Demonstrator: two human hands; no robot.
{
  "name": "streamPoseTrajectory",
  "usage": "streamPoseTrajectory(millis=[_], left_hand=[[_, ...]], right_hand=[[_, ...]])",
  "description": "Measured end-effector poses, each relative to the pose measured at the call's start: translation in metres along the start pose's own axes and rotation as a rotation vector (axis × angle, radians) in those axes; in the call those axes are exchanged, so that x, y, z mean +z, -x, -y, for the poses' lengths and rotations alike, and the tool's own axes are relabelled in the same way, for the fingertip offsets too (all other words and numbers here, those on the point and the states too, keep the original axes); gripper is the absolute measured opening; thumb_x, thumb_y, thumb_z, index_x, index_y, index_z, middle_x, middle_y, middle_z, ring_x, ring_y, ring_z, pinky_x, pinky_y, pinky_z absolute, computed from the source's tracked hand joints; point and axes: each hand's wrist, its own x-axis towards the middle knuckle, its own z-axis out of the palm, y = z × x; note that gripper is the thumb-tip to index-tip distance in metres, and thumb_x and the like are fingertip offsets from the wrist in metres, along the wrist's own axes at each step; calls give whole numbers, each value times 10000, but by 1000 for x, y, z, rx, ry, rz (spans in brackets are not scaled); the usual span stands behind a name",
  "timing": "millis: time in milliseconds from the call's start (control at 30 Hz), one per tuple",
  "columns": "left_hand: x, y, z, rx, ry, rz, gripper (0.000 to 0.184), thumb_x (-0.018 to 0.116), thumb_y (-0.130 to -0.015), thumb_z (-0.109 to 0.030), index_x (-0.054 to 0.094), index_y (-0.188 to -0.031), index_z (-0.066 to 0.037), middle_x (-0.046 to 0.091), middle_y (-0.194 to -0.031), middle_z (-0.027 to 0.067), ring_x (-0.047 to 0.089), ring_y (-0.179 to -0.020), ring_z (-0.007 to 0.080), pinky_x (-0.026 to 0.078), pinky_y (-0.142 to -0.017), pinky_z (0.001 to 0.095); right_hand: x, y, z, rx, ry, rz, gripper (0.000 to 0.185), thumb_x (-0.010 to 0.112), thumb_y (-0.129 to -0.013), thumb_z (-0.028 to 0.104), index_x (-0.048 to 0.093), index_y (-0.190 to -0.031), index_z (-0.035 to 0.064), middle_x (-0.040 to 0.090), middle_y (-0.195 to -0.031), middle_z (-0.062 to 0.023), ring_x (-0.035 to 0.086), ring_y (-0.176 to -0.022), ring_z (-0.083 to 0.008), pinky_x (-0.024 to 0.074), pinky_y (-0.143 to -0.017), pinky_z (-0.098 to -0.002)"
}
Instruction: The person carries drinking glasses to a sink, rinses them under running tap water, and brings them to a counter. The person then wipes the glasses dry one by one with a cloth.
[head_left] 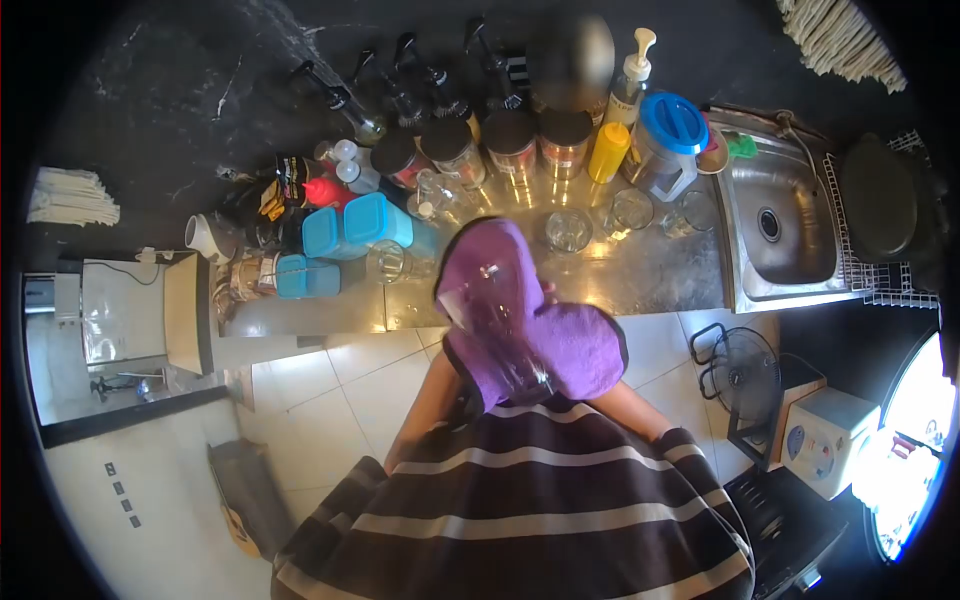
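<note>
A purple cloth (pixel 582 350) with a dark edge is spread over both my hands in front of my striped top. Against the cloth rests a clear glass vessel (pixel 505 325), slanted, its exact kind hard to make out. My left hand is hidden beneath the cloth; only the left forearm (pixel 428 405) shows, leading up to it. A few fingertips of my right hand (pixel 548 290) peek out between the cloth's two lobes, closed around the cloth and glass. Beyond them on the steel counter (pixel 640 285) stand clear drinking glasses (pixel 569 231).
Along the counter's back are dark-lidded jars (pixel 512 145), a yellow squeeze bottle (pixel 609 152), a blue-lidded pitcher (pixel 668 140) and pump bottles (pixel 630 80). Blue containers (pixel 375 220) stand left. At right are a sink (pixel 790 220), a dish rack (pixel 860 270) and a fan (pixel 745 375).
</note>
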Motion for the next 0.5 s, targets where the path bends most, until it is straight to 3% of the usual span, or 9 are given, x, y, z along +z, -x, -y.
streamPoseTrajectory(millis=[167, 300, 333, 367, 400, 433, 500], left_hand=[[-13, 9, -20, -34, 79, 137, 489, 600, -844, -177, 421, -1255, 19, 527, -1179, 118, 499, -1082, 207, 422, -911, 340], [-9, 25, -37, -69, 145, 233, 512, 636, -814, -132, 429, -1251, 36, 540, -1161, 117, 503, -1077, 212, 429, -901, 342], [10, 31, -59, 0, 145, 201, 611, 748, -714, -153, 465, -1210, 61, 564, -1118, 111, 521, -1043, 210, 426, -905, 342], [14, 33, -63, 4, 180, 276, 651, 776, -683, -185, 471, -1210, 45, 565, -1116, 102, 530, -1021, 202, 431, -889, 337], [19, 37, -67, 9, 216, 349, 692, 804, -651, -216, 478, -1211, 28, 566, -1114, 92, 540, -998, 194, 436, -872, 332], [40, 40, -81, 38, 2, 197, 769, 820, -624, -330, 471, -1225, -1, 559, -1113, 74, 543, -960, 182, 441, -824, 323], [77, 49, -95, -85, -35, -53, 815, 790, -658, -392, 421, -1277, -12, 536, -1146, 63, 517, -993, 178, 423, -841, 315]], right_hand=[[-31, -8, 38, -90, 632, 100, 260, 474, -781, 93, 504, -1005, -36, 546, -670, -147, 589, -594, -282, 467, -511, -372], [-45, -8, 46, -74, 395, 38, 223, 493, -779, 123, 515, -977, 23, 554, -715, -162, 580, -609, -314, 464, -528, -406], [-47, -7, 44, -115, 348, -58, 212, 503, -776, 131, 520, -969, 45, 558, -718, -157, 579, -616, -318, 461, -542, -419], [-48, -8, 45, -157, 299, -154, 202, 514, -773, 138, 524, -961, 67, 562, -722, -151, 578, -623, -322, 458, -556, -431], [-51, -14, 55, 20, 385, 23, 205, 518, -767, 129, 529, -961, 63, 566, -722, -150, 581, -646, -320, 451, -566, -430], [-47, -17, 56, 11, 384, 28, 205, 518, -767, 129, 529, -961, 63, 566, -722, -150, 581, -646, -320, 451, -566, -430], [-40, -19, 56, -34, 465, 67, 201, 524, -753, 126, 523, -939, 52, 567, -717, -148, 579, -645, -328, 447, -559, -432]])
